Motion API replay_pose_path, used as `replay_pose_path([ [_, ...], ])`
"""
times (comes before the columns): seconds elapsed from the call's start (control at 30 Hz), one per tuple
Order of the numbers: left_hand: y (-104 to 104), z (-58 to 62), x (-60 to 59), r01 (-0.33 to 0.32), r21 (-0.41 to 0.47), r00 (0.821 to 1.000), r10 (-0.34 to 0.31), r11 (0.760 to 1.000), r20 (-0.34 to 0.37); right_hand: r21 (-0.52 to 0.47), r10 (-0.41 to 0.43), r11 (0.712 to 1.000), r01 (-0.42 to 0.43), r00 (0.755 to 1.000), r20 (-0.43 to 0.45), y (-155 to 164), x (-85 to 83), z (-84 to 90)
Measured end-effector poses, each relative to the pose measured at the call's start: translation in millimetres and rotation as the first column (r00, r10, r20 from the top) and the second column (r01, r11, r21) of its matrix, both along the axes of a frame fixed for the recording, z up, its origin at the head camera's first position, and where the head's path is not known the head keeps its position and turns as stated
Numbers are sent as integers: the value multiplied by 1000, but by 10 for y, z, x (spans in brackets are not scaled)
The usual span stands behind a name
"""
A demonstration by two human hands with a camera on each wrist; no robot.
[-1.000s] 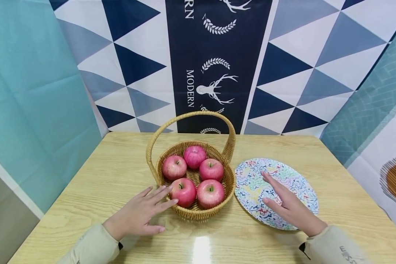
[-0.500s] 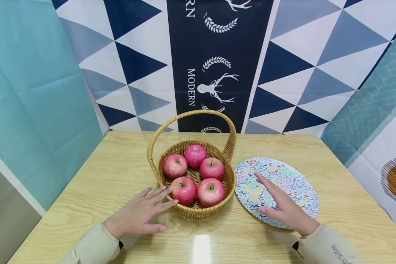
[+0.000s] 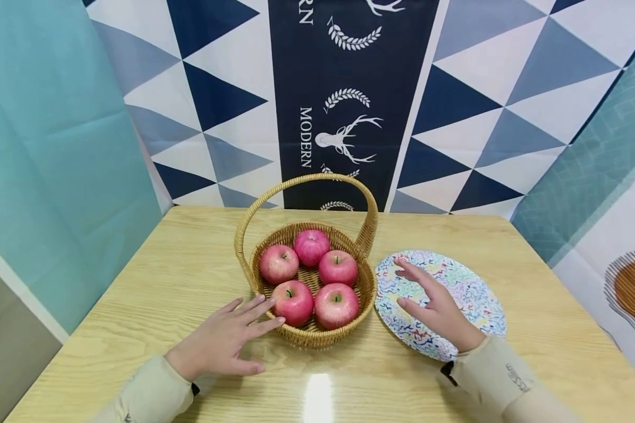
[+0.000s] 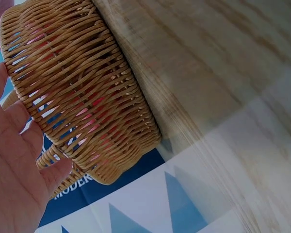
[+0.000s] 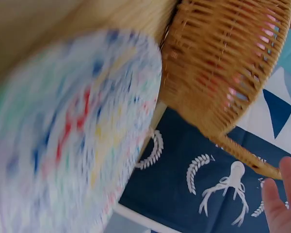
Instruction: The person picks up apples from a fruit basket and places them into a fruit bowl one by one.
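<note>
A wicker basket (image 3: 323, 339) with a tall arched handle (image 3: 317, 179) stands mid-table in the head view. Several red apples (image 3: 337, 305) lie inside it. My left hand (image 3: 224, 341) is spread at the basket's front left, fingertips right at the rim beside the nearest apple. In the left wrist view its fingers (image 4: 31, 136) lie along the woven side. My right hand (image 3: 436, 308) hovers over a round board (image 3: 476, 299) with a multicoloured squiggle pattern, fingers extended towards the basket, thumb apart, holding nothing. The right wrist view shows its fingertips (image 5: 276, 191) at the lower right edge.
The wooden table (image 3: 190, 252) carries the basket, with the round board close at its right. Behind stands a patterned cloth (image 3: 344, 70) with triangles and deer heads. Teal cloth (image 3: 58, 147) hangs at the left, and another cloth (image 3: 603, 235) at the right.
My right hand has moved left and slightly away from me across the round board, nearer the basket. My left hand stays at the rim; the basket and apples have not moved.
</note>
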State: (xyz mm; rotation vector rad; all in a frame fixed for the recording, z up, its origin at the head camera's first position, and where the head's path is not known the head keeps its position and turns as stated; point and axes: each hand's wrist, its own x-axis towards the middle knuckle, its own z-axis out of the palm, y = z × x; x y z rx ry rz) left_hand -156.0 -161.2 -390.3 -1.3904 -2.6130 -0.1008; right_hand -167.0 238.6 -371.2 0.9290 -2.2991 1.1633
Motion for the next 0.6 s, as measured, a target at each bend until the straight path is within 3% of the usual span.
replay_pose_path([
  [0.17,40,-16,-4,-17,-8,1000,17,1000,5,-86,19,996,-21,999,-30,-101,-80,-76],
  [0.6,27,-17,3,-24,-10,1000,24,1000,12,-34,70,997,-71,997,-38,-355,-213,-125],
])
